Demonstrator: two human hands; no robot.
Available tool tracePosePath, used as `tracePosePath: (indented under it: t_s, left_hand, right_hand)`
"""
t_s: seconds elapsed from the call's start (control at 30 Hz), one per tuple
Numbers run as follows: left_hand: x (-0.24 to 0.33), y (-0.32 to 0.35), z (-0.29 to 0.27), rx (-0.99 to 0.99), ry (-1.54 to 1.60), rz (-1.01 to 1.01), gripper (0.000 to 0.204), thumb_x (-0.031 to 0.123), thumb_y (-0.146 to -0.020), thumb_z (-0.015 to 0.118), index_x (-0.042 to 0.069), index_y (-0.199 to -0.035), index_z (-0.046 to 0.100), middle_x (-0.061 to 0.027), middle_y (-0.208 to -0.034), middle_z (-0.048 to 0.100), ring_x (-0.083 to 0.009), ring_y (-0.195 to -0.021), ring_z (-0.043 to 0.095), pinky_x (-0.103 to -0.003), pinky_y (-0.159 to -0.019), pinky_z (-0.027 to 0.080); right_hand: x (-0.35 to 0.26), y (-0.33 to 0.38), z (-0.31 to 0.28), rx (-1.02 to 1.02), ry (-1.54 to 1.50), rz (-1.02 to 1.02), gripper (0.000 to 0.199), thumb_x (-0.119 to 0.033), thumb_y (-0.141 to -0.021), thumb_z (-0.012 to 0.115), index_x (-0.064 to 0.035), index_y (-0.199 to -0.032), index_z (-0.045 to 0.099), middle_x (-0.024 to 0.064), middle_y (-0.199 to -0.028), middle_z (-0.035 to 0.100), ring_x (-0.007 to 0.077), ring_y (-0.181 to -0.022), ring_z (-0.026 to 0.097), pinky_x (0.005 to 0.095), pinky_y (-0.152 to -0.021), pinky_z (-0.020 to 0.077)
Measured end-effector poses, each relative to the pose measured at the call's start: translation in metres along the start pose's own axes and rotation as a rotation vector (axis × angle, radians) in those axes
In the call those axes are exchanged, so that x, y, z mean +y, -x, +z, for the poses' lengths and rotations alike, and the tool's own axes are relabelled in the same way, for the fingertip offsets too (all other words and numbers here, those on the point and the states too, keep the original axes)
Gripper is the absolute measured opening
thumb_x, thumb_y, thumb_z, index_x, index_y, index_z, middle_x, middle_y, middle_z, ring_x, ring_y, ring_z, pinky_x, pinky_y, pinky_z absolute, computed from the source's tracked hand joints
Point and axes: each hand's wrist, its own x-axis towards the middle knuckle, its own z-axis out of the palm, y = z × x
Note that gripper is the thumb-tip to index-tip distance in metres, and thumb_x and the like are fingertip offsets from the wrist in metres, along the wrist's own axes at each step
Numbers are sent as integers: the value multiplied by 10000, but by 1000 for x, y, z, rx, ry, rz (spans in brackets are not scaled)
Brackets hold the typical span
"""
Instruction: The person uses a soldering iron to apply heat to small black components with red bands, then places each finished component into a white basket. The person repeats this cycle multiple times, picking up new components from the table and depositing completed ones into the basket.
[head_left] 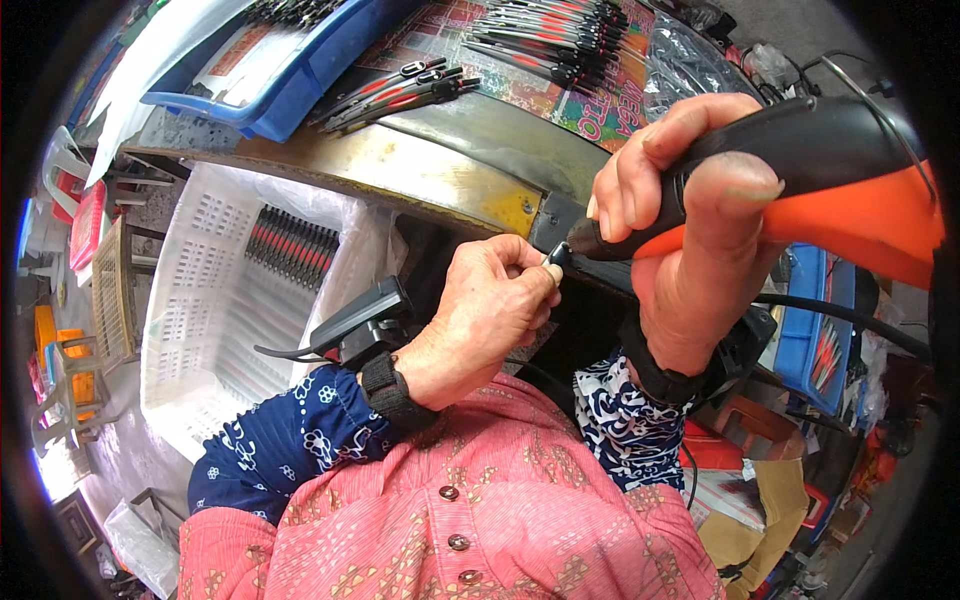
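My right hand (700, 230) is wrapped round a black and orange power screwdriver (800, 160) held almost level, its narrow tip pointing left. My left hand (490, 295) is closed in a pinch on a small dark piece (558, 255), right at the screwdriver's tip. Fingers cover most of that piece, so its kind cannot be made out. Both hands are in front of the bench's metal edge (450, 175).
On the bench lie slim black, silver and red pieces (550, 40) in a pile, with several more beside a blue tray (270, 105). A white basket (180, 330) at left holds a row of similar pieces. A blue bin (815, 340) stands at right, above an open cardboard box (770, 510).
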Motion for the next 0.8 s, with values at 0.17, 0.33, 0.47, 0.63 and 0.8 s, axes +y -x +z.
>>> tracePosePath:
  t_s: [0.17,0.33,0.47,0.63,0.8]
  left_hand:
    - [0,-1,1,10,-5,5,100,117,-861,593,63,-831,514,-11,-693,531,-52,-518,394,-189,-434,296]
    - [-1,0,3,18,-36,31,109,117,-864,594,52,-830,513,-17,-696,528,-52,-514,389,-188,-434,292]
    - [-5,0,7,11,-70,53,117,121,-872,590,39,-840,513,-23,-698,534,-57,-518,415,-189,-424,306]
    - [2,-2,-4,32,-251,91,119,119,-882,581,20,-868,516,-31,-690,557,-71,-503,472,-202,-412,362]
    - [3,-4,-16,153,-613,546,160,43,-843,598,-4,-977,524,-40,-652,589,-86,-543,538,-209,-478,419]
  right_hand:
    - [2,1,0,21,-31,-8,642,-637,-756,612,-27,-875,450,40,-585,462,130,-485,457,276,-512,409]
    - [1,4,0,51,-72,-43,600,-577,-765,651,-19,-877,460,39,-586,461,132,-494,464,275,-521,410]
    - [-2,9,-6,23,-70,-38,551,-499,-777,683,-4,-904,474,38,-603,463,133,-516,474,274,-534,411]
    - [-1,9,-7,30,-110,13,539,-467,-778,695,0,-930,472,45,-629,472,140,-538,481,286,-553,420]
    - [-5,14,-15,107,-265,17,652,-645,-731,624,-46,-926,454,23,-614,461,137,-526,472,300,-572,433]
